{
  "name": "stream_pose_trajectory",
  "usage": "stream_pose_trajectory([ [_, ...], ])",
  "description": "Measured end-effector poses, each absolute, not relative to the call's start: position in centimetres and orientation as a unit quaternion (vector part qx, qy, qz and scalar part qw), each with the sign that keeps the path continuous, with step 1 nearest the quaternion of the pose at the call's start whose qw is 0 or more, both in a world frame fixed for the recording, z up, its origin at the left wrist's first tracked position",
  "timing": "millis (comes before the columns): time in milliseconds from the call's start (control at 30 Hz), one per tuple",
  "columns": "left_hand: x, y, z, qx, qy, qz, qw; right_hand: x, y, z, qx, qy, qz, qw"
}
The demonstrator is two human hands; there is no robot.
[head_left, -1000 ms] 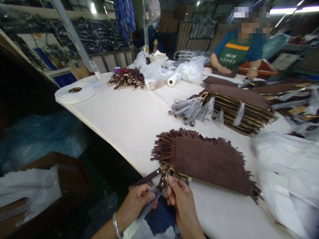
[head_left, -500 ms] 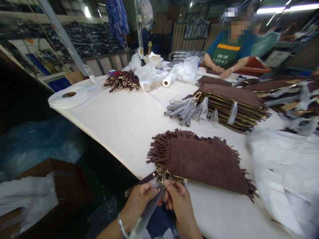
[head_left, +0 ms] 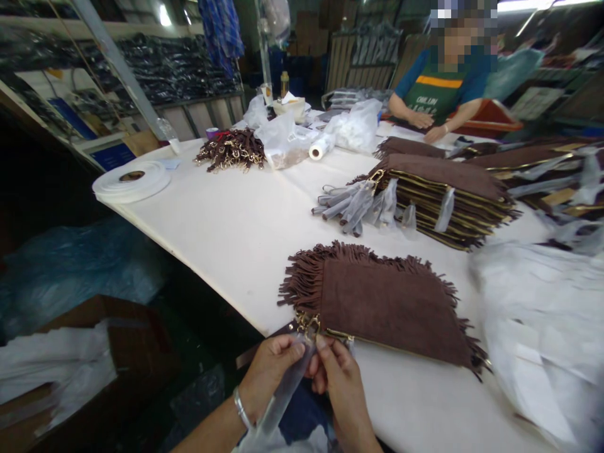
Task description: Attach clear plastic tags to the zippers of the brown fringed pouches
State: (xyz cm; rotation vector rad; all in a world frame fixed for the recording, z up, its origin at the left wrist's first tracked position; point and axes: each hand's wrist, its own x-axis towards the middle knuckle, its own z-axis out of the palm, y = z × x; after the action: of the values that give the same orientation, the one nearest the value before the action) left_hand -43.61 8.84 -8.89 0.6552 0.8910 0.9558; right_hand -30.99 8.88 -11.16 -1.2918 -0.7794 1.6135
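Note:
A brown fringed suede pouch (head_left: 387, 308) lies flat at the near edge of the table, its gold zipper side toward me. Gold clasps (head_left: 309, 324) sit at its near left corner, beside a dark strap (head_left: 257, 352) that hangs over the edge. My left hand (head_left: 274, 365) pinches a translucent plastic strip (head_left: 287, 384) just below the clasps; the strip trails down toward my lap. Close against it, my right hand (head_left: 335, 365) has thumb and fingers pressed together at the strip's upper end by the clasps. Its fingertips partly hide what they grip.
Stacked fringed pouches (head_left: 438, 201) with wrapped straps stand behind. White sheets (head_left: 538, 340) lie at right. A tape roll (head_left: 132, 179), a heap of clasped straps (head_left: 231, 151) and plastic bags (head_left: 287, 141) are farther back. Across the table, a co-worker (head_left: 438, 94) works. An open carton (head_left: 113, 346) stands below left.
Both hands stay at the clasps; the strip's upper end now covers more of the metal. The co-worker's hand has lifted off the brown piece. The view has shifted slightly.

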Motion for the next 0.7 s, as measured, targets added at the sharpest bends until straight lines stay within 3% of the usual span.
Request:
stream_pose_trajectory([
  [233, -44.1, 8.9, -9.7, 0.271, 0.490, 0.423, 0.713, -30.7, 8.0, -11.3, -0.562, -0.333, 0.636, 0.411],
  [700, -43.5, 8.7, -10.4, 0.331, 0.524, 0.443, 0.647, -30.9, 7.9, -11.7, -0.606, -0.350, 0.582, 0.414],
])
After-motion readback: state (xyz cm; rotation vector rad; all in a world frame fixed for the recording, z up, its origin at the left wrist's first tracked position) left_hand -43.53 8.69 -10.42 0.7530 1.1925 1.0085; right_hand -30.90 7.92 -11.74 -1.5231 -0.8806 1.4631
